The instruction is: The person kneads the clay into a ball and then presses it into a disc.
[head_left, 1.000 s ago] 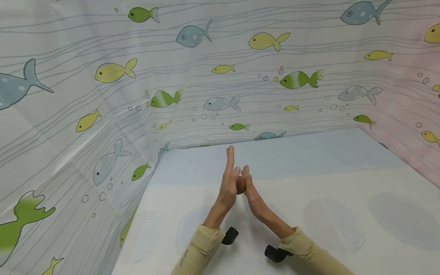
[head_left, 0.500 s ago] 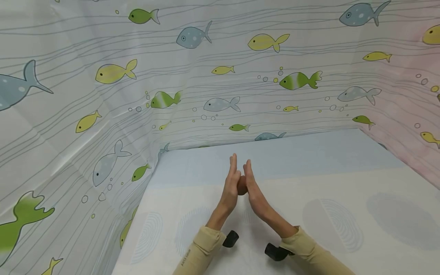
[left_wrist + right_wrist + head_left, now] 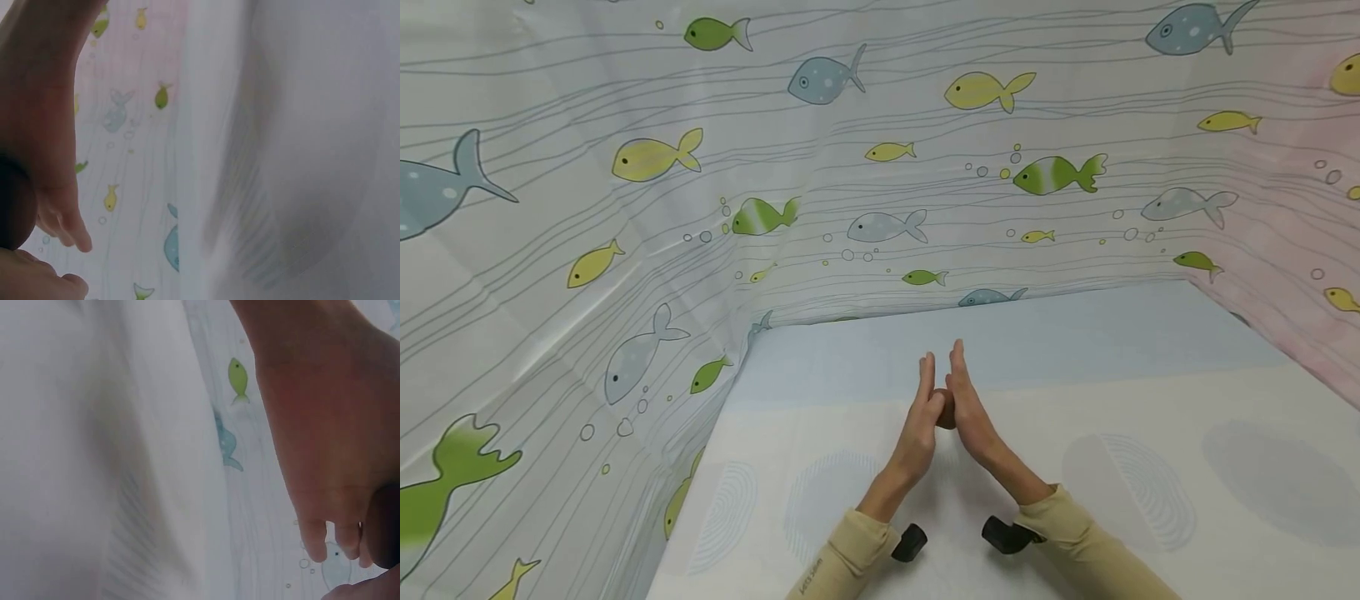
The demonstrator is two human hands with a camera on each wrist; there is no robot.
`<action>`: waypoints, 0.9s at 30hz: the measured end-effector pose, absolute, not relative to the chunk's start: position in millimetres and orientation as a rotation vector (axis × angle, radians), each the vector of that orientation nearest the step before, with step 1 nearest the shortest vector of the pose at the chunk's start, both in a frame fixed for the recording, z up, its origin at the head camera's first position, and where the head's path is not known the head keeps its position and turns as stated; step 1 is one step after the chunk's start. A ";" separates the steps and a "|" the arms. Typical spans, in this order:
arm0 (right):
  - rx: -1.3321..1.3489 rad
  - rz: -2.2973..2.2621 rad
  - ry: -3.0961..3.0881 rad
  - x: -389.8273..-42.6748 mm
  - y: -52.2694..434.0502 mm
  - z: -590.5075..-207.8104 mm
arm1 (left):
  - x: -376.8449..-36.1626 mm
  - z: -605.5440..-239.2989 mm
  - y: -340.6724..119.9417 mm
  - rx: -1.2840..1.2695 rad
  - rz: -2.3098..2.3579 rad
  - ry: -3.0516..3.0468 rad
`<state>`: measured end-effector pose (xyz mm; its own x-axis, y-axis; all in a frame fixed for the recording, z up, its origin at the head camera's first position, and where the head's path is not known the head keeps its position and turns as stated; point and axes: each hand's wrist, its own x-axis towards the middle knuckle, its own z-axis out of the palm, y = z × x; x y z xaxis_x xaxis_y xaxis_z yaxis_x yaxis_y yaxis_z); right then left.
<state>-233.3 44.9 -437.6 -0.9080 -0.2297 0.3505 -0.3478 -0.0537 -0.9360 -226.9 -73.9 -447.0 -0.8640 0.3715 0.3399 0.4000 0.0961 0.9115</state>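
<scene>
Pressing a brown lump between flat palms, left hand and right hand stand upright.

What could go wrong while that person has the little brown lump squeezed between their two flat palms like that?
The brown lump sits between the left hand and right hand with fingers straight, not curled round it, so it could slip out and drop onto the table. The hands are raised above the surface, so a dropped lump might roll away. Pressing too hard may also flatten it; its exact shape is mostly hidden between the palms.
</scene>
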 end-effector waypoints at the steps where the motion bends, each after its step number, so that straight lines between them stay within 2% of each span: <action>1: 0.634 2.128 -2.102 -234.2 45.6 -438.1 | -225.8 -447.0 -73.5 -0.818 -1.930 -2.312; 17: 0.528 2.169 -2.156 -241.2 52.3 -446.4 | -213.1 -436.0 -69.3 -0.872 -1.854 -2.284; 27: 0.602 2.204 -2.171 -234.5 49.7 -456.1 | -218.5 -422.8 -72.7 -0.846 -1.783 -2.260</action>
<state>-234.5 49.7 -456.1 -0.9269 -0.2707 0.2600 -0.2559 -0.0511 -0.9654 -218.5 -72.7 -422.8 -0.8318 0.3392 0.4394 0.5063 0.1393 0.8510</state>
